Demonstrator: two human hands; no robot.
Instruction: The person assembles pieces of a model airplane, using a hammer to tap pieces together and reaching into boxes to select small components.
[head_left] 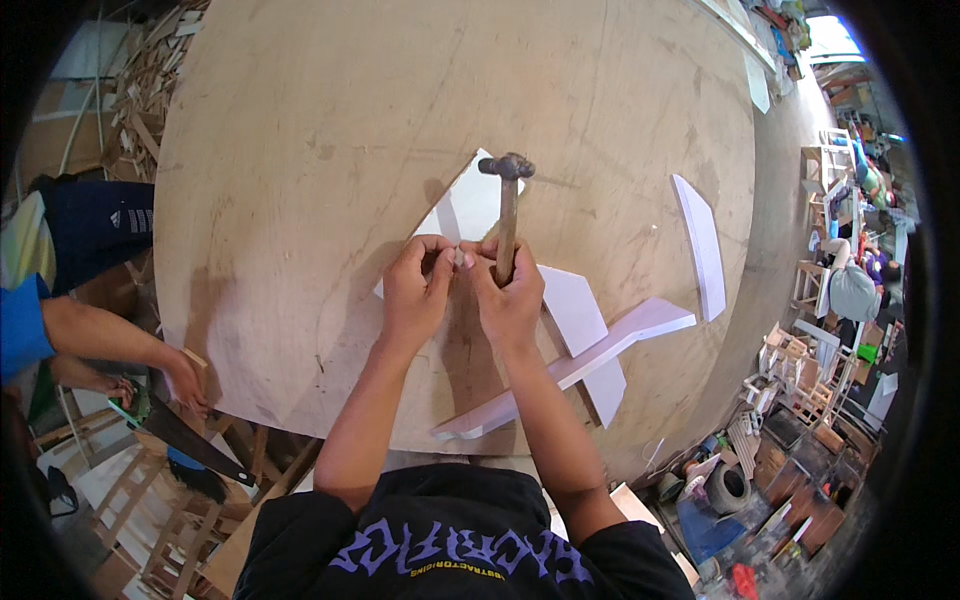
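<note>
My right hand [510,295] is closed round the wooden handle of a hammer [508,215], whose dark metal head points away from me. Its thumb and forefinger meet the fingertips of my left hand [415,290], which is closed in a pinch. Between the fingertips of both hands is a small greyish thing [459,256], too small to name. Beneath and just beyond my hands, a white board piece [470,205] lies flat on the plywood tabletop [330,120]. My hands hide part of that piece.
To the right lie a long angled white strip [570,376], crossing a white board [572,312], and a separate bent white piece [703,250]. At the left edge a co-worker's hand [185,380] rests near the table; their other hand grips a green-handled saw [190,445].
</note>
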